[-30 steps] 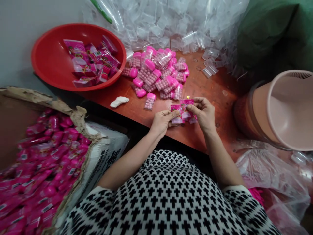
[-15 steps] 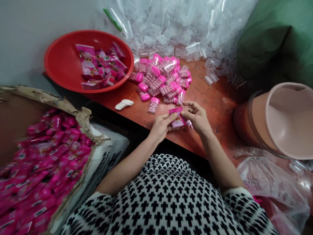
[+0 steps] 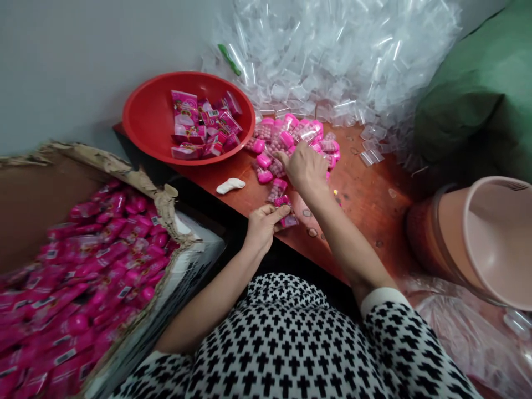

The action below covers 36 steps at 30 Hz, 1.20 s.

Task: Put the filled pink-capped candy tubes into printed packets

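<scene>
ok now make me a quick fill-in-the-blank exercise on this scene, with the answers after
1. The printed wrapper is held in the ____ hand.
2. The right hand is at the pile of small containers, whose caps are ____.
3. The wide bowl holding packets is coloured ____.
4. The torn-edged box on the person's left is made of ____.

Missing words: left; pink; red; cardboard.

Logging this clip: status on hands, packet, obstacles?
Left hand pinches pink packet. Right hand at capped tubes, grip hidden. White lump nearby, touching neither hand.
</scene>
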Each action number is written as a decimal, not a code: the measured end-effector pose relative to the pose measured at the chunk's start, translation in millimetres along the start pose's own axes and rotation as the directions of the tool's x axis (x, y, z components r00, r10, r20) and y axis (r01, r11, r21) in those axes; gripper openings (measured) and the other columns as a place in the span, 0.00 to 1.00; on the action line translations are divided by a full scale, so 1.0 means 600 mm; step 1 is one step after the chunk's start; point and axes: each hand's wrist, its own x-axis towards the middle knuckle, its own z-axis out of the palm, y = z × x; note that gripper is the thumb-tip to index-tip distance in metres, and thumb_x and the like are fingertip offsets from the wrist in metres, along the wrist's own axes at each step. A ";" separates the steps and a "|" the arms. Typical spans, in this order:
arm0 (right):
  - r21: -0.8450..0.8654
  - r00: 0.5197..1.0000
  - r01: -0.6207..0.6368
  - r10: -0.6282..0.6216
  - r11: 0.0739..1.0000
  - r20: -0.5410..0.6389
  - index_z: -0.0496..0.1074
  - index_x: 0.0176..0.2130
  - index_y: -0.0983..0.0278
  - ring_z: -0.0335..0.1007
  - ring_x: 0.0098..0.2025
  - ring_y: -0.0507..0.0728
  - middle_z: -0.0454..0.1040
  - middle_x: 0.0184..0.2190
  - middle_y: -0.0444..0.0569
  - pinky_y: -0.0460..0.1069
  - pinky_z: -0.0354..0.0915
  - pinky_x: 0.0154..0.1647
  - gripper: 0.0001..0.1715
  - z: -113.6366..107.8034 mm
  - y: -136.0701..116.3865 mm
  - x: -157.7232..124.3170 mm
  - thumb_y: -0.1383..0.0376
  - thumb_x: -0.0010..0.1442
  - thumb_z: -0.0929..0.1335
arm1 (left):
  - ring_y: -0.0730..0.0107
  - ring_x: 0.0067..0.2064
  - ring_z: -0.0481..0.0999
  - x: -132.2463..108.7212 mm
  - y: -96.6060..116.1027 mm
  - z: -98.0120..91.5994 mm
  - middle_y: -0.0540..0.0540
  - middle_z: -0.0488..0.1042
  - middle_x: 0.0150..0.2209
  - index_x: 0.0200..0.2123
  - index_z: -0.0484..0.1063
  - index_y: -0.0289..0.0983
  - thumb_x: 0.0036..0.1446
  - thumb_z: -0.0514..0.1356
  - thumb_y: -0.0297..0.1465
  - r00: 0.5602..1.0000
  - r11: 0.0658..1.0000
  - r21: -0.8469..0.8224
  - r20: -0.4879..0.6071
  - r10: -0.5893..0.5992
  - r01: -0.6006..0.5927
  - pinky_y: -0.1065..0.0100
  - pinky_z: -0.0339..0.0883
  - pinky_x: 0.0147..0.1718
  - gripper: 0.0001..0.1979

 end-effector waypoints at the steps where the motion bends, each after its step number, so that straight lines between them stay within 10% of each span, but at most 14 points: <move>1: -0.035 1.000 -0.004 0.004 0.999 0.005 0.68 0.42 0.70 0.72 0.47 0.70 0.74 0.38 0.63 0.63 0.66 0.46 0.23 0.011 -0.007 0.010 0.53 0.57 0.71 | 0.77 0.21 0.72 -0.001 0.003 -0.004 0.52 0.72 0.20 0.18 0.69 0.32 0.28 0.78 0.38 1.000 1.000 -0.024 -0.013 0.010 -0.011 0.72 0.72 0.23 0.24; 11: 0.018 0.997 0.038 -0.039 0.999 0.061 0.65 0.51 0.62 0.72 0.46 0.68 0.76 0.41 0.56 0.65 0.65 0.49 0.21 0.011 0.039 0.004 0.66 0.57 0.66 | 0.73 0.29 0.78 -0.002 0.037 -0.027 0.47 0.78 0.28 0.26 0.74 0.30 0.41 0.74 0.28 0.998 0.972 -0.230 -0.036 -0.053 0.044 0.69 0.75 0.32 0.12; 18: 0.747 0.993 -0.055 -0.041 0.663 0.110 0.68 0.45 0.57 0.73 0.33 0.55 0.75 0.37 0.46 0.51 0.72 0.33 0.21 -0.066 0.078 -0.129 0.56 0.53 0.73 | 0.75 0.30 0.78 0.014 0.033 -0.012 0.50 0.78 0.28 0.30 0.73 0.34 0.52 0.69 0.27 0.988 0.897 -0.435 -0.087 -0.124 0.074 0.72 0.76 0.31 0.06; 24: 0.803 0.981 -0.195 0.095 0.562 0.172 0.66 0.46 0.55 0.72 0.31 0.53 0.73 0.34 0.43 0.49 0.73 0.31 0.26 -0.059 0.077 -0.243 0.56 0.50 0.76 | 0.76 0.30 0.79 0.017 0.017 0.018 0.51 0.78 0.29 0.30 0.73 0.35 0.51 0.70 0.28 0.985 0.895 -0.436 -0.089 -0.145 0.092 0.72 0.76 0.35 0.08; 36: 0.870 0.992 -0.112 0.109 0.480 0.067 0.62 0.48 0.56 0.74 0.29 0.51 0.74 0.34 0.40 0.47 0.74 0.29 0.29 -0.026 0.110 -0.254 0.57 0.51 0.76 | 0.76 0.25 0.76 -0.012 -0.004 0.058 0.51 0.77 0.26 0.29 0.72 0.34 0.39 0.75 0.34 0.997 0.965 -0.263 0.082 0.012 0.010 0.74 0.70 0.28 0.18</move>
